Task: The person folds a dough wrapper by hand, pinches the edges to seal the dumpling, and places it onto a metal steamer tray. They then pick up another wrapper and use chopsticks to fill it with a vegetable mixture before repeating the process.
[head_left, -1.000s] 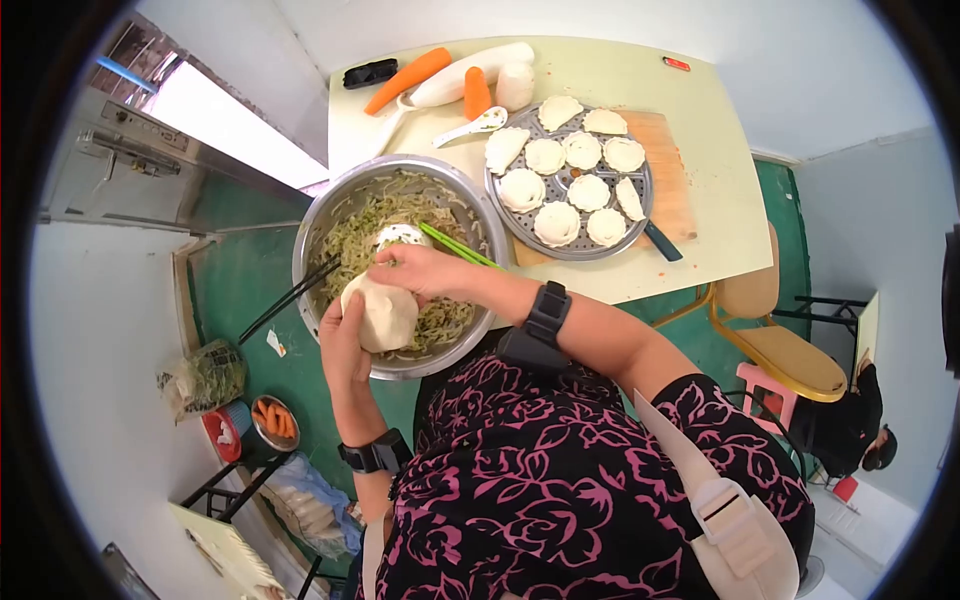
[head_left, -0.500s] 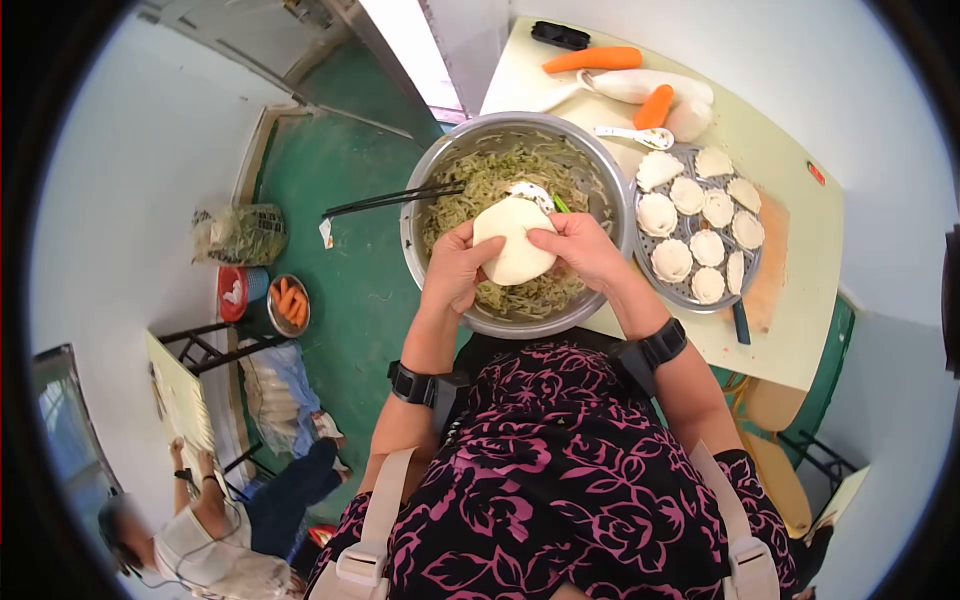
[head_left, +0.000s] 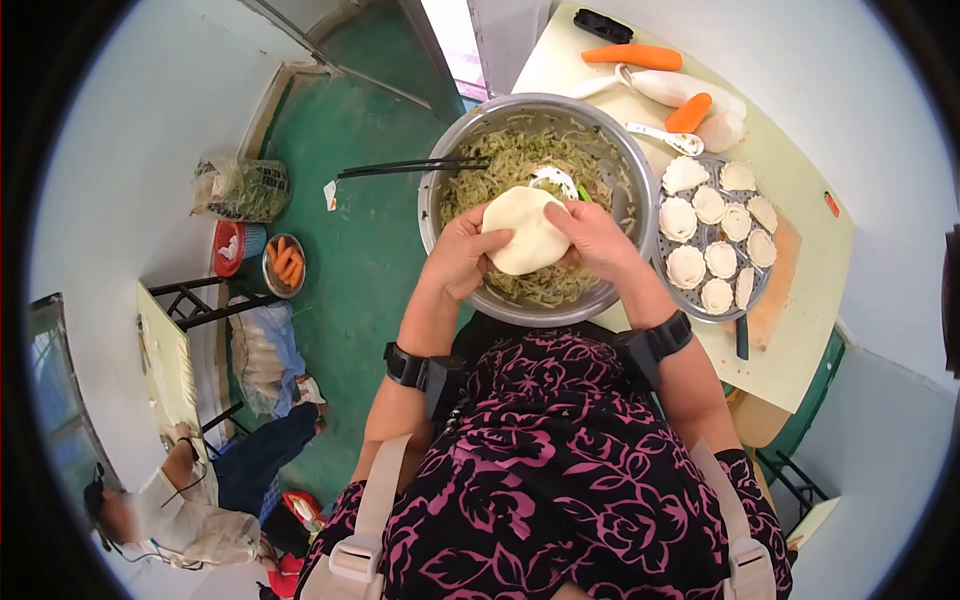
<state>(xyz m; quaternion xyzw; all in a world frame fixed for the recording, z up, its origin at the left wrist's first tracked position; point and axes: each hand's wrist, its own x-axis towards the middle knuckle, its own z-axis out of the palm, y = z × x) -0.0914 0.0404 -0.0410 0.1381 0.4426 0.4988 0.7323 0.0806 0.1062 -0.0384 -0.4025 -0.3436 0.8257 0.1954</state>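
Between both hands I hold a round, pale dough wrapper (head_left: 524, 232) above a large steel bowl (head_left: 437, 215). My left hand (head_left: 463, 252) pinches its left edge, thumb on top. On the right edge, my right hand (head_left: 600, 240) grips it with the thumb pressed on the face. Shredded green vegetable filling (head_left: 520, 150) fills much of the bowl. A white spoon (head_left: 553, 180) sits in the filling just beyond the wrapper, partly hidden. Black chopsticks (head_left: 410, 168) rest across the bowl's left rim.
Right of the bowl, a round steamer tray (head_left: 690, 303) carries several filled dumplings (head_left: 686, 267) on a wooden board (head_left: 780, 270). Behind lie carrots (head_left: 632, 57), a white radish (head_left: 680, 90) and another spoon (head_left: 665, 135). At far left a person (head_left: 190, 510) sits by another table (head_left: 165, 360).
The wrapper has turned and tilted slightly in my hands, and my right thumb sits nearer its upper right edge. The whole view has shifted, with the bowl and tray now further right.
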